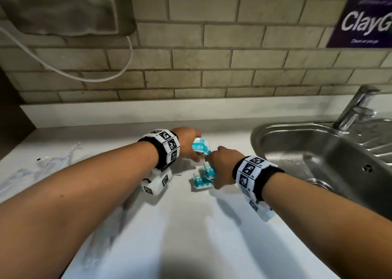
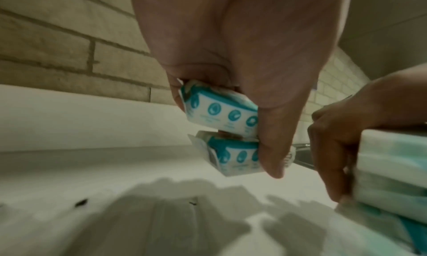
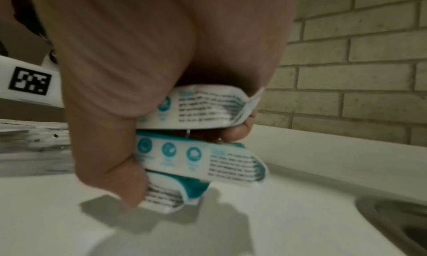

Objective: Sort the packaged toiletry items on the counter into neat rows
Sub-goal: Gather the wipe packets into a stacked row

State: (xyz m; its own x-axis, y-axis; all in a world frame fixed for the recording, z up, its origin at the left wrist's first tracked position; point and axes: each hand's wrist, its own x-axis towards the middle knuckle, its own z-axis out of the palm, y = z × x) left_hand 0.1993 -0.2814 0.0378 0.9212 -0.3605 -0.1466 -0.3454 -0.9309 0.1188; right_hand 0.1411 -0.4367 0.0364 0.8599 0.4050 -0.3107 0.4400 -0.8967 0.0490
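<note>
1. Teal-and-white packaged toiletry boxes [image 2: 221, 112] fill both our hands: our left hand [image 1: 187, 144] grips two stacked ones.
2. Our right hand [image 1: 222, 168] clasps a stack of three [image 3: 201, 157], the lowest touching the white counter [image 1: 191, 225].
3. Both stacks sit mid-counter, left of the steel sink [image 1: 331, 160].
4. Clear plastic-wrapped packets [image 1: 48, 164] lie near the counter's left edge.

Pretty plain kitchen corner: beige brick-style tile wall [image 1: 212, 52] behind a white counter [image 1: 169, 225]. Steel sink [image 1: 331, 164] on the right with a chrome tap [image 1: 356, 109]. Purple sign [image 1: 364, 20] up top right reads "ClayG", cut off. Grey box [image 1: 67, 7] mounted top left, white cable [image 1: 84, 78] looping under it. Lighting's dim and yellowish.
</note>
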